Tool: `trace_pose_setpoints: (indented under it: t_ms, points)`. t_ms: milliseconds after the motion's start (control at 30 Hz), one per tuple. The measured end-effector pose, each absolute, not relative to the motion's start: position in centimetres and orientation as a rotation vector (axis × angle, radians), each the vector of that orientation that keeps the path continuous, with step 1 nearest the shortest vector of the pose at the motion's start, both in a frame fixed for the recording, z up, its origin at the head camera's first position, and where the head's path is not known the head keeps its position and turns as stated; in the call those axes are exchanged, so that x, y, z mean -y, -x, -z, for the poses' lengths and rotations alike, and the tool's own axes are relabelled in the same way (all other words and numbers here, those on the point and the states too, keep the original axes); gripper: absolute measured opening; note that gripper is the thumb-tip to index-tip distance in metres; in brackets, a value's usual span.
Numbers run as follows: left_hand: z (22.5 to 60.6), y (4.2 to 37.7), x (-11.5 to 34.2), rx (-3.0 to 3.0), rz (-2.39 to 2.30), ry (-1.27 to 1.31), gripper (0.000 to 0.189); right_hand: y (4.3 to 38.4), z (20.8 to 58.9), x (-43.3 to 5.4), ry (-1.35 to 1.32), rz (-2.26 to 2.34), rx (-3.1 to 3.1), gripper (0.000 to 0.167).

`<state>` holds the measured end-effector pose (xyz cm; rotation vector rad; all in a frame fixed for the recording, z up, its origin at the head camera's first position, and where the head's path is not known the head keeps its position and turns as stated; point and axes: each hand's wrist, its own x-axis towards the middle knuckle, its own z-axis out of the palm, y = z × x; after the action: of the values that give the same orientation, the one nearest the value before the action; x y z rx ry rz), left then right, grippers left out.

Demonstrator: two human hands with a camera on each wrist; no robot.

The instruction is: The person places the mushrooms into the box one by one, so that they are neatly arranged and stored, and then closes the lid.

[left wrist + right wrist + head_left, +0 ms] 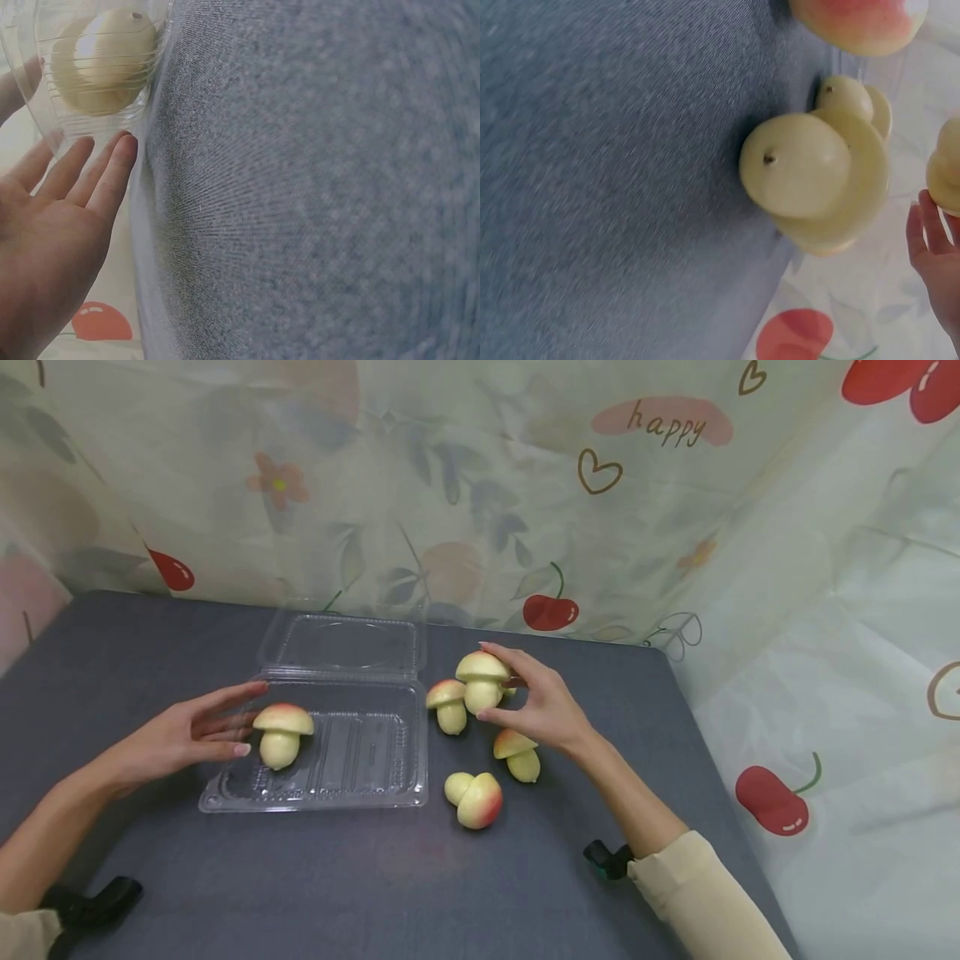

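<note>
My right hand pinches a model mushroom between thumb and fingers, its pale yellow cap tinged red on top. The same mushroom appears at the right edge of the right wrist view. My left hand is at the left side of a clear plastic box, fingers extended along its wall. Inside the box's left part stands another mushroom, upright. Through the clear plastic in the left wrist view, its round pale base shows close above my left fingertips.
The box's hinged lid lies folded back behind it. Right of the box are an upright mushroom, a tilted one and one on its side. Another is mostly hidden behind the held one. A patterned curtain borders the dark grey table.
</note>
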<state>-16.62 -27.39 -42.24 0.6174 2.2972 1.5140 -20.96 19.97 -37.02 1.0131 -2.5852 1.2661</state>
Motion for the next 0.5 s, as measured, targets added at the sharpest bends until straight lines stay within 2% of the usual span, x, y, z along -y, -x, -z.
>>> trace_pose_setpoints:
  t_ms: [267, 500]
  points:
    - [42.3, 16.7, 27.3, -2.283, -1.529, -0.637, 0.081, 20.9, 37.0, -18.0, -1.071, -1.225, 2.556, 0.078]
    - [42.3, 16.6, 27.3, -2.297, -1.522, -0.628, 0.081, 20.8, 37.3, -16.0, -1.111, -1.183, 2.568, 0.086]
